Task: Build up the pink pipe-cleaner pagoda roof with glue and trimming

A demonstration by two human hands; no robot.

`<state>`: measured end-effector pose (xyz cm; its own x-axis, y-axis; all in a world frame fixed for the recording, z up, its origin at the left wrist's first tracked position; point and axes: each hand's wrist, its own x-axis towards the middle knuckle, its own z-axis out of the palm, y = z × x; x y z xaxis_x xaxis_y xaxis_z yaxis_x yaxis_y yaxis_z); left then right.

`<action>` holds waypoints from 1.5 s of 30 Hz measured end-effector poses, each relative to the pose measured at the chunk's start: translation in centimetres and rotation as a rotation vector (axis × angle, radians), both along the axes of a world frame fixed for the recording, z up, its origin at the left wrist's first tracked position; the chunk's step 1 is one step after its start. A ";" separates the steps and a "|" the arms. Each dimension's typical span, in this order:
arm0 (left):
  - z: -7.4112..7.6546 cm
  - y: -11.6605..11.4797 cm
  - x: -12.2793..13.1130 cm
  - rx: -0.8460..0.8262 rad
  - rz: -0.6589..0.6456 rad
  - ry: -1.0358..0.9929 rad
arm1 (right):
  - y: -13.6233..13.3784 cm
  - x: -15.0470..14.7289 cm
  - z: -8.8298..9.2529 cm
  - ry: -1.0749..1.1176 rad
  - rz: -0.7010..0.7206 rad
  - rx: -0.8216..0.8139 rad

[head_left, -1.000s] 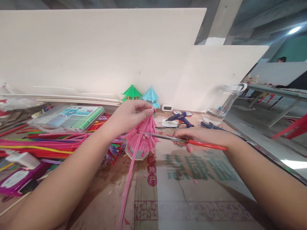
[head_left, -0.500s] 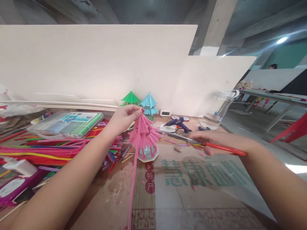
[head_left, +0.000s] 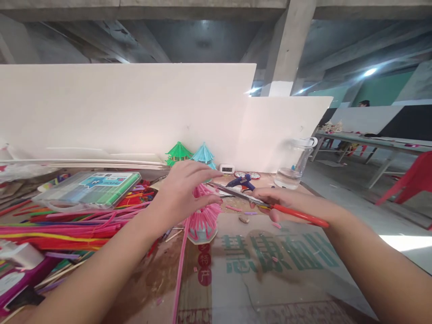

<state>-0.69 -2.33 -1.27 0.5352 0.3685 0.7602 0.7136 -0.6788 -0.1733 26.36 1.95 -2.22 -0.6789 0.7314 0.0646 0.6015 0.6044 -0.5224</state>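
Observation:
A pink tiered model [head_left: 203, 220] with a pale octagonal base stands on the table. Over its top is my left hand [head_left: 180, 191], thumb and fingers spread apart, partly hiding the upper tier. A long pink strip [head_left: 180, 274] runs from beside the model down to the table's near edge. My right hand [head_left: 270, 198] holds scissors with red handles [head_left: 300, 215], their blades pointing left toward the model's top, close to my left fingertips.
Left lie many coloured strips [head_left: 67, 229] and a clear plastic case [head_left: 91, 189]. Behind stand green [head_left: 178, 153] and blue [head_left: 204, 154] models, a small clock [head_left: 227, 168], a blue glue gun [head_left: 241, 181] and a clear jug [head_left: 293, 166]. A pebble [head_left: 243, 219] lies right.
My left hand has opened from its pinch at the pink model's tip and now spreads over it. The scissors are nearer the model. The camera view has tilted up and shifted right.

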 end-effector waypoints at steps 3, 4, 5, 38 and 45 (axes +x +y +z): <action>-0.5 0.1 0.4 0.111 -0.038 0.082 | -0.3 -0.5 0.1 -0.040 0.018 -0.145; -0.6 0.2 0.4 0.139 -0.043 0.077 | -0.3 -0.5 0.0 -0.029 0.025 -0.178; -0.6 0.3 0.4 0.162 -0.046 0.062 | -0.3 -0.5 0.0 -0.014 0.034 -0.199; 1.0 -1.0 0.5 -0.815 -0.006 -0.583 | -0.9 -1.3 -0.5 0.058 -0.051 0.049; 0.8 -0.8 0.6 -0.812 -0.054 -0.682 | -0.9 -1.5 -0.9 0.073 -0.078 0.135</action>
<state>-0.08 -3.17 -0.48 0.1190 0.8890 0.4421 0.4545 -0.4447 0.7718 24.83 1.06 -3.12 -0.6105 0.7630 0.2124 0.6128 0.6249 -0.4837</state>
